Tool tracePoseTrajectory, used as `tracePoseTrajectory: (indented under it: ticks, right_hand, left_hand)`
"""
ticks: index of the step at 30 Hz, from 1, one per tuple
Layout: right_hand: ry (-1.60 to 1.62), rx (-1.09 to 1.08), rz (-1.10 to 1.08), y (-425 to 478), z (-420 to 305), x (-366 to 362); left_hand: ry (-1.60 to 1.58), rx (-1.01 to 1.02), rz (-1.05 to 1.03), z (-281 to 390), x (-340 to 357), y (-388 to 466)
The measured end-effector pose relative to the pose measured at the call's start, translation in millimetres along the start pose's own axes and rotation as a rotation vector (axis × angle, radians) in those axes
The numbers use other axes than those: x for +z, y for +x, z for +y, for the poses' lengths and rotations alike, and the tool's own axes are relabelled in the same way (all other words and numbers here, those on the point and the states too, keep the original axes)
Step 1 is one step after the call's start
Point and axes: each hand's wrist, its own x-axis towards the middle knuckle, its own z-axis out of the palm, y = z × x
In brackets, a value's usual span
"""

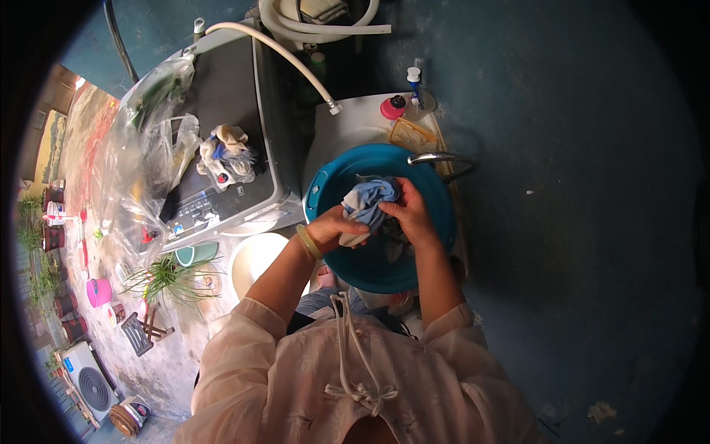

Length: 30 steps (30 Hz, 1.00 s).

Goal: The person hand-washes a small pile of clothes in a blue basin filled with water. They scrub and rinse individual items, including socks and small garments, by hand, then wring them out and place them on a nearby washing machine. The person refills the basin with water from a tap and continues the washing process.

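Observation:
Between my two hands is a bunched blue and white cloth (373, 198), held above a blue plastic basin (355, 277). My left hand (333, 226), with a pale bangle at the wrist, grips its lower left side. My right hand (410, 213) holds it from the right, thumb on top. Dark and greyish fabric (396, 244) lies lower in the basin, partly hidden by my right hand and the cloth. The basin rests on a white sink (344, 119), beneath a curved metal faucet (430, 158).
Left of the sink stands a washing machine (222, 83) with crumpled socks (227, 158) and a clear plastic bag (133, 161) on its lid. A beige hose (283, 50) reaches toward the sink. Behind the basin are a yellow soap dish (411, 136), a pink bottle (391, 109) and a toothbrush (415, 91).

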Motion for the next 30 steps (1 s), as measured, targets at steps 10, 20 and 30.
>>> tracePoseTrajectory:
  ticks: [10,20,30]
  right_hand:
    - [-0.569,-0.140,0.157,3.2,3.4,15.1]
    - [-0.382,0.071,0.191,-0.9,7.5,9.5]
    - [-0.662,-0.531,-0.070,-15.1,-19.5,28.8]
  left_hand:
    - [0.968,0.359,0.423,-17.9,8.4,10.9]
    - [1.086,0.181,0.517,-11.0,18.0,9.0]
    - [-0.010,0.033,0.012,-1.8,29.4,0.8]
